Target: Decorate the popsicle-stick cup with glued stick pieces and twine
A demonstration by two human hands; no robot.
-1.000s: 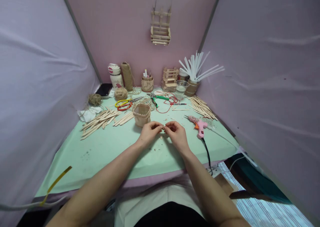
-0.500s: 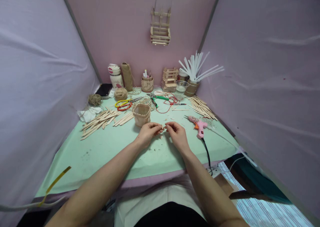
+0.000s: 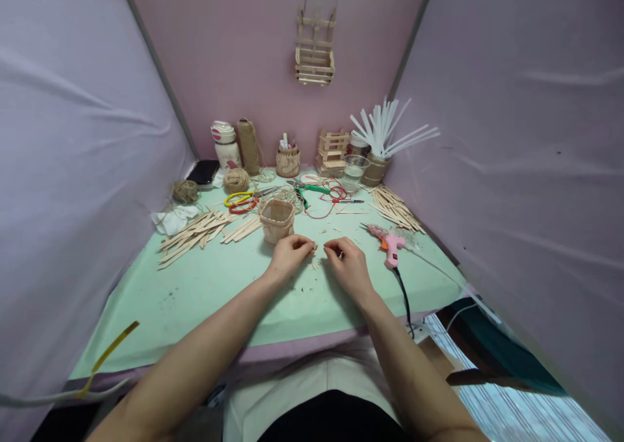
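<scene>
Over the front middle of the table, my left hand [image 3: 291, 255] pinches a small wooden piece [image 3: 314, 247] that pokes out past the fingertips. A short gap to its right, my right hand [image 3: 347, 260] has thumb and forefinger pressed together; whatever may be between them is too small to name. Just behind my left hand stands a small square wooden box [image 3: 277, 223] with a braided-looking rim. Small wood bits [image 3: 314, 266] lie on the green cloth below the fingers. To the right, a pink glue gun [image 3: 392, 247] lies on its side.
Piles of craft sticks [image 3: 195, 234] lie left and right. Behind the box are scissors [image 3: 241, 200], green-handled pliers [image 3: 316, 188], red cord and twine balls [image 3: 236, 181]. A cup of water [image 3: 355, 172] stands at the back right beside white glue sticks [image 3: 383, 130].
My hands have drawn apart slightly, so the gap between the fingertips is wider. The small wooden piece stays in my left hand.
</scene>
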